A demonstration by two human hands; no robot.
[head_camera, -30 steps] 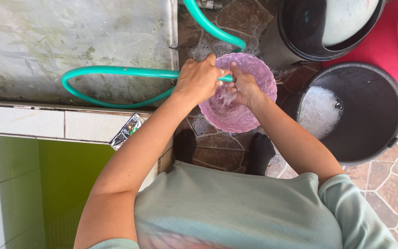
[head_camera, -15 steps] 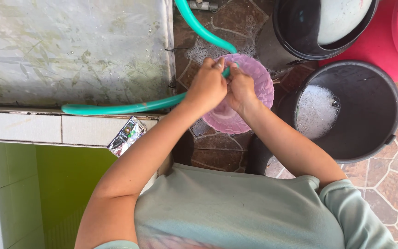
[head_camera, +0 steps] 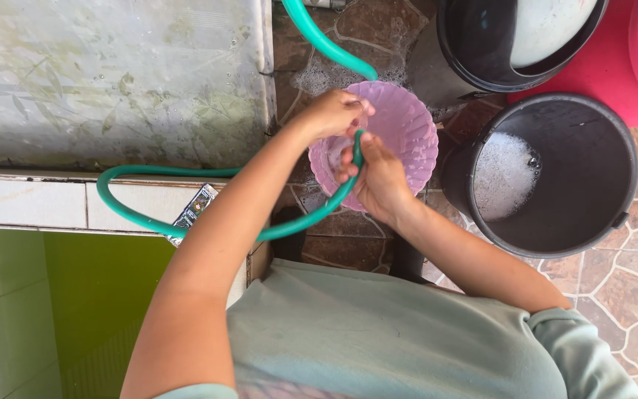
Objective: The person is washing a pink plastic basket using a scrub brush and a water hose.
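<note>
Hose (head_camera: 331,193) end sits gripped in right hand (head_camera: 375,179), aimed into bowl (head_camera: 407,129); left hand (head_camera: 331,112) clasps bowl's rim, steadying it.

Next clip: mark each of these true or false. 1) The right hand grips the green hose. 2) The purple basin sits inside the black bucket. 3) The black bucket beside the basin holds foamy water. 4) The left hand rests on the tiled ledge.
1) True: the right hand holds the green hose over the purple basin.
2) False: the basin sits on the stone floor, beside the black bucket.
3) True: foam shows on the water inside it.
4) False: the left hand is at the basin's rim, away from the tiled ledge.
</note>
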